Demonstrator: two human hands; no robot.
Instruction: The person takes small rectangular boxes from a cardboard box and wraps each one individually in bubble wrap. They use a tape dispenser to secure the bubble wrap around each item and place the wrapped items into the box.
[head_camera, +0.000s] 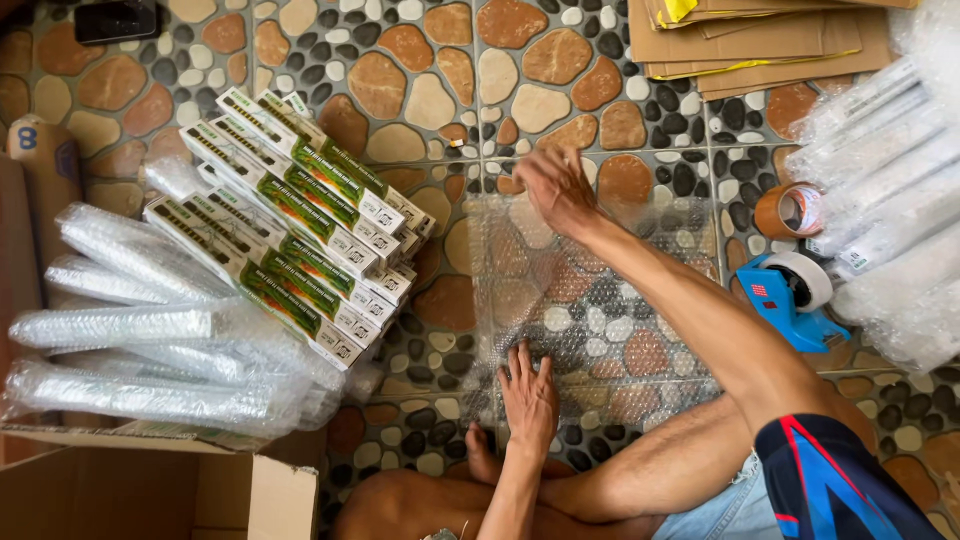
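From the head view, a bubble sheet (600, 310) lies flat on the floor (420, 60), just in front of the crossed legs. The left hand (528, 395) presses its near edge, fingers spread and holding nothing. The right hand (556, 188) touches the far edge, fingers loosely bent, empty too. The boxes (300, 220) lie to the left, long axis diagonal, nearer the left hand.

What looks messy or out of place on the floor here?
Nothing is spilled or visibly damaged. The stack of long green-and-white boxes lies fanned and askew, not squared. The left hand presses flat on a bubble wrap sheet; the right hand reaches its far edge.
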